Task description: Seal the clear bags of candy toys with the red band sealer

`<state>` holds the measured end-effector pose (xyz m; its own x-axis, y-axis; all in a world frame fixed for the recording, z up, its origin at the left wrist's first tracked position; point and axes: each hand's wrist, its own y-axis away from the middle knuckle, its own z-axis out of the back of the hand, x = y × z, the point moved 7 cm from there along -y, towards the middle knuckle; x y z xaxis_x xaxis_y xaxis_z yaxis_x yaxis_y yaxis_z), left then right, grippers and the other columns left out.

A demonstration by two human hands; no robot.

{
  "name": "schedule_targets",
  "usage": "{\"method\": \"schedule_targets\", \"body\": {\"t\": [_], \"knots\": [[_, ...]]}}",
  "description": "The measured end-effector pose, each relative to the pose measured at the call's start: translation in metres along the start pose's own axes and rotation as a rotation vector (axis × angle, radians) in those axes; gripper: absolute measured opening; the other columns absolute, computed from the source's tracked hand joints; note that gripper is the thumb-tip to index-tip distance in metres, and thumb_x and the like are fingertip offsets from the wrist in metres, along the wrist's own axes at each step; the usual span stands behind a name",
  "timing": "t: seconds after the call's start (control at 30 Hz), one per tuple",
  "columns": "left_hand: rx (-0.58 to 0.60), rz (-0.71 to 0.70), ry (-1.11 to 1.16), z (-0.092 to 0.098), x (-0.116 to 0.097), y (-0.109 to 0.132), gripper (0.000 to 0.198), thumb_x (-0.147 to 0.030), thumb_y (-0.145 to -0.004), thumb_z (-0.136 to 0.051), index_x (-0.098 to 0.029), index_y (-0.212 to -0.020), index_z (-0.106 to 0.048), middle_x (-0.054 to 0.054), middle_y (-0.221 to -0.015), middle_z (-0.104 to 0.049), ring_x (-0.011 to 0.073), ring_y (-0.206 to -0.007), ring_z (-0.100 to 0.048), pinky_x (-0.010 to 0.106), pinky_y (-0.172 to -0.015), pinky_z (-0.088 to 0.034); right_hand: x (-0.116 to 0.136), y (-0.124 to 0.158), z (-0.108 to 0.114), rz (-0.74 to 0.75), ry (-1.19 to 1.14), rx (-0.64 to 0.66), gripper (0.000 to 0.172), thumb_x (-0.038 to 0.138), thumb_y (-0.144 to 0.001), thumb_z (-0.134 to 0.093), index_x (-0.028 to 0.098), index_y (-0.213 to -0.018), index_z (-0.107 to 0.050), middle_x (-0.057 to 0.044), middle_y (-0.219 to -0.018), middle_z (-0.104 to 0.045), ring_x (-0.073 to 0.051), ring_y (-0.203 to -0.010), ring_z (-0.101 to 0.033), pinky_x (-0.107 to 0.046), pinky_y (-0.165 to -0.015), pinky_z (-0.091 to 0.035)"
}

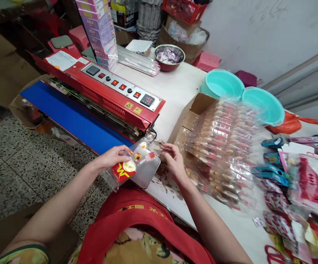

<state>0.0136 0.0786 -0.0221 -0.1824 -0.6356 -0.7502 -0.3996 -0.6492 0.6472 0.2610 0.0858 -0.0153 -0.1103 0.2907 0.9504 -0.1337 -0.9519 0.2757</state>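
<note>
Packet [131,163], centre frame: left hand [112,157] pinches left side with fingers, probably steadying it; right hand [174,161] beside right edge, fingers curled, cannot tell if pinching.

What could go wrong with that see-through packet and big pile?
The clear plastic packet with colourful little pieces might slip: the left hand holds it partly off the white table. Fingers straying into the red metal machine, which has yellow warning labels, could get hurt. The heaped clear plastic packets might slide if the right forearm, close beside them, bumps them.
</note>
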Motion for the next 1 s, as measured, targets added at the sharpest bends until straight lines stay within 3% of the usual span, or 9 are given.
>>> {"method": "schedule_targets", "body": {"t": [0.1, 0.27, 0.4, 0.5, 0.67, 0.77, 0.87, 0.93, 1.0], "knots": [[0.078, 0.026, 0.011, 0.0, 0.002, 0.004, 0.039, -0.033, -0.068, -0.075, -0.019, -0.102, -0.061, 0.005, -0.088, -0.069, 0.0178, -0.076, -0.066, 0.028, -0.068, -0.05, 0.012, -0.006, -0.007, 0.006, -0.036, 0.181, 0.027, 0.039, -0.078, -0.06, 0.02, -0.097, -0.064, -0.004, -0.096, -0.067, -0.016, -0.084, -0.061, -0.031, -0.076, -0.049], [0.089, 0.03, -0.007, -0.001, 0.002, 0.004, 0.034, -0.036, -0.066, -0.076, -0.018, -0.093, -0.067, 0.004, -0.085, -0.069, 0.0168, -0.073, -0.064, 0.025, -0.065, -0.048, 0.001, -0.01, -0.03, -0.166, 0.001, 0.558, 0.037, 0.043, -0.064, -0.078, 0.016, -0.087, -0.069, 0.0, -0.077, -0.068, -0.012, -0.063, -0.057, -0.026, -0.061, -0.046], [0.131, 0.046, 0.002, -0.002, 0.003, 0.003, 0.032, -0.037, -0.064, -0.077, -0.017, -0.089, -0.069, 0.004, -0.085, -0.07, 0.0171, -0.071, -0.063, 0.025, -0.064, -0.048, -0.01, -0.012, -0.029, -0.224, 0.003, 0.551, 0.037, 0.048, -0.069, -0.073, 0.016, -0.088, -0.069, 0.0, -0.071, -0.068, -0.01, -0.057, -0.056, -0.022, -0.052, -0.043], [0.122, 0.041, -0.03, 0.002, 0.006, 0.003, 0.031, -0.035, -0.064, -0.077, -0.018, -0.089, -0.07, 0.003, -0.082, -0.069, 0.0156, -0.069, -0.062, 0.024, -0.063, -0.046, -0.016, -0.007, -0.029, -0.286, -0.055, 0.553, 0.036, 0.047, -0.074, -0.07, 0.017, -0.093, -0.068, -0.003, -0.081, -0.073, -0.01, -0.056, -0.06, -0.019, -0.045, -0.04], [0.132, 0.042, -0.064, -0.002, 0.016, -0.002, 0.034, -0.037, -0.064, -0.076, -0.019, -0.092, -0.069, 0.003, -0.083, -0.07, 0.016, -0.069, -0.062, 0.024, -0.063, -0.045, -0.03, 0.004, -0.034, -0.433, -0.116, 0.673, 0.046, 0.035, -0.064, -0.08, 0.019, -0.105, -0.065, -0.008, -0.101, -0.073, -0.012, -0.053, -0.065, -0.016, -0.033, -0.031], [0.124, 0.046, -0.1, -0.008, 0.018, -0.008, 0.036, -0.041, -0.064, -0.074, -0.019, -0.092, -0.068, 0.003, -0.081, -0.07, 0.017, -0.069, -0.062, 0.025, -0.063, -0.045, -0.034, 0.005, -0.039, -0.446, -0.109, 0.726, 0.046, 0.033, -0.059, -0.084, 0.017, -0.097, -0.065, -0.006, -0.094, -0.073, -0.009, -0.051, -0.063, -0.014, -0.034, -0.033], [-0.049, -0.018, -0.366, 0.0, 0.01, -0.01, 0.035, -0.042, -0.065, -0.072, -0.02, -0.092, -0.069, 0.002, -0.075, -0.067, 0.0194, -0.069, -0.061, 0.028, -0.066, -0.045, -0.043, 0.002, -0.039, -0.438, -0.045, 0.65, 0.042, 0.037, -0.055, -0.086, 0.015, -0.079, -0.059, 0.003, -0.059, -0.065, -0.007, -0.043, -0.054, -0.014, -0.036, -0.034], [-0.346, -0.137, -0.578, 0.016, 0.0, 0.002, 0.035, -0.043, -0.068, -0.071, -0.021, -0.095, -0.068, 0.005, -0.084, -0.068, 0.0233, -0.082, -0.062, 0.032, -0.078, -0.046, -0.05, -0.001, -0.038, -0.425, -0.026, 0.573, 0.045, 0.04, -0.051, -0.086, 0.017, -0.071, -0.053, 0.007, -0.048, -0.057, -0.007, -0.04, -0.049, -0.016, -0.037, -0.035], [-0.732, -0.218, -0.652, 0.035, 0.001, 0.028, 0.037, -0.045, -0.072, -0.068, -0.021, -0.099, -0.066, 0.009, -0.101, -0.067, 0.0264, -0.099, -0.059, 0.037, -0.09, -0.043, -0.056, -0.004, -0.036, -0.417, -0.026, 0.514, 0.049, 0.042, -0.047, -0.087, 0.019, -0.07, -0.05, 0.008, -0.048, -0.056, -0.008, -0.039, -0.049, -0.019, -0.037, -0.036]]}}
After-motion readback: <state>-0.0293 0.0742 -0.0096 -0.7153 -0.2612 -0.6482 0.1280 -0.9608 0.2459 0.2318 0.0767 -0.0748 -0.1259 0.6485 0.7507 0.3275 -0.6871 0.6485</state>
